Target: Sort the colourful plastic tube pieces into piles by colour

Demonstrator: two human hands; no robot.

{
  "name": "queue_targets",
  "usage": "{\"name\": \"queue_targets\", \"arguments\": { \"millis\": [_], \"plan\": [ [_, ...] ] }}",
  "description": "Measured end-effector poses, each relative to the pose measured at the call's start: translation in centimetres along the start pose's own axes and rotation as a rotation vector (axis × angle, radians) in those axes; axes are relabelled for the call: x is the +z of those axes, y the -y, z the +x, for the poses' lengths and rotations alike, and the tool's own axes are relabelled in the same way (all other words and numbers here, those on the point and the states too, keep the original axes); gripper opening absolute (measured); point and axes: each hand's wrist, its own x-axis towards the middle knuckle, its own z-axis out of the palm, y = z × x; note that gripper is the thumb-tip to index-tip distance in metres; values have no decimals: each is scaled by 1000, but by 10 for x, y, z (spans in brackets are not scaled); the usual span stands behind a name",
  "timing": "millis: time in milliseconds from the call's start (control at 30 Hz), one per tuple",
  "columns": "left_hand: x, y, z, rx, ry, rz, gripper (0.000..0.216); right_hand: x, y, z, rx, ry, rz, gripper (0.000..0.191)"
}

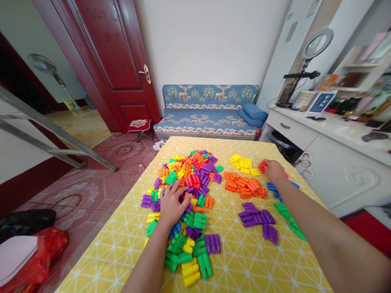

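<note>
Pressing on mixed pile [195,175]: left hand [172,201], palm down, fingers spread flat, nothing gripped.
Right hand [275,171]: stretched to far right of counter [244,264], fingers curled over red blocks [262,165]; grip not discernible.
Sorted groups: yellow blocks [242,164], orange blocks [244,185], purple blocks [258,219], green blocks [287,215], blue blocks [271,187], each apart from the pile.
Risk, right edge: red, blue and green groups close to counter edge; likely knocked to floor [100,183] by a sweep of the right forearm.
Risk, remixing: orange group near the pile; likely merged by a sideways push of the left hand.
Risk, near end: pile's loose blocks beside left forearm; prone to rolling off.
</note>
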Motion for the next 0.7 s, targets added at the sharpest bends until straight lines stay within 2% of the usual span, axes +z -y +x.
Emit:
{"name": "queue_targets", "arguments": {
  "millis": [100,233,300,400,500,633,700],
  "plan": [
    [0,0,0,-6,-1,0,31,-1,1,-5,4,-17,16,47],
    [-2,-1,0,-8,7,-1,31,-10,9,-16,-20,-72,86,34],
    [-2,-1,0,-4,10,1,31,-17,21,-23,-50,-131,154,34],
    [-2,-2,0,-3,6,4,31,-24,53,-40,-156,-193,289,37],
    [-2,-2,0,-3,7,8,31,-25,97,-69,-323,-175,415,31],
    [-2,-2,0,0,7,13,31,-20,153,-122,-583,-21,653,21],
    [-2,-2,0,2,6,12,31,-16,174,-146,-612,65,707,19]
  ]
}}
